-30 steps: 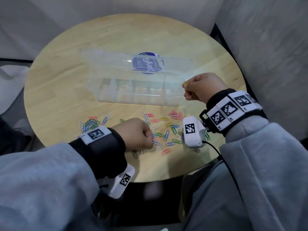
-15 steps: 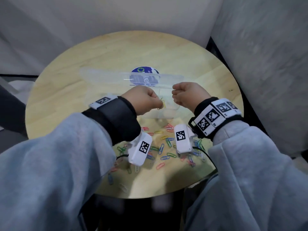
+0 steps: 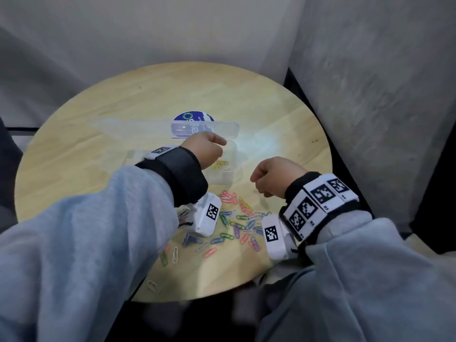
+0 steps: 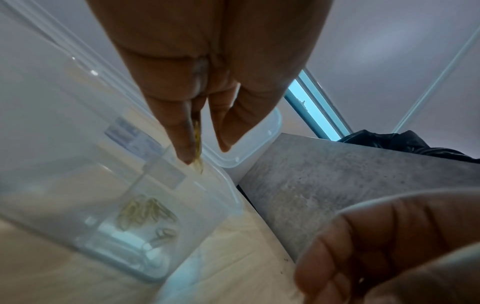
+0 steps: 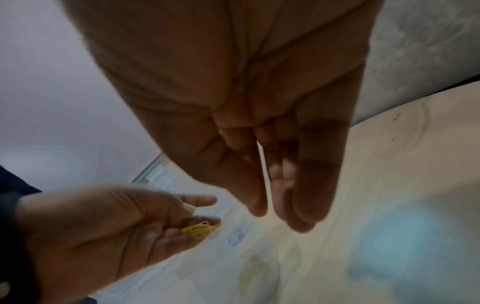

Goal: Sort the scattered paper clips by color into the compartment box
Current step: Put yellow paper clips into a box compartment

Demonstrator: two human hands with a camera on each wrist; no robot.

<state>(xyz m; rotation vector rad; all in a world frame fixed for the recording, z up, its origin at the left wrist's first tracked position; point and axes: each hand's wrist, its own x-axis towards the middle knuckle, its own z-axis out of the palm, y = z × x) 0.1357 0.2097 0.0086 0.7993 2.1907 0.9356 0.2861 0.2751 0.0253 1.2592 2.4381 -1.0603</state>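
Since a second ago the left hand [image 3: 206, 148] has come up off the scattered pile and crossed to the far right end of the compartment box [image 3: 233, 157], while the right hand [image 3: 274, 177] has dropped back from the box toward the near right. Left hand's fingers curl loosely over the end compartment, and the wrist view shows a yellow paper clip [image 4: 198, 144] lying against one fingertip with the thumb standing apart from it; whether it is really gripped or already slipping free I cannot tell. Right below, a small heap of yellow clips [image 3: 220, 164] sits in that rightmost compartment. The clear lid [image 3: 138, 125] lies open on the far side, over a blue round sticker [image 3: 191, 117]. Right hand hangs above the round wooden table [image 3: 74, 134], fingers loosely curled together and nothing in them. On the near side, between the two wrists, the mixed paper clips [image 3: 237, 223] lie spread out: pink, green, blue, yellow, white. Grey sleeves [image 3: 86, 243] fill the near foreground
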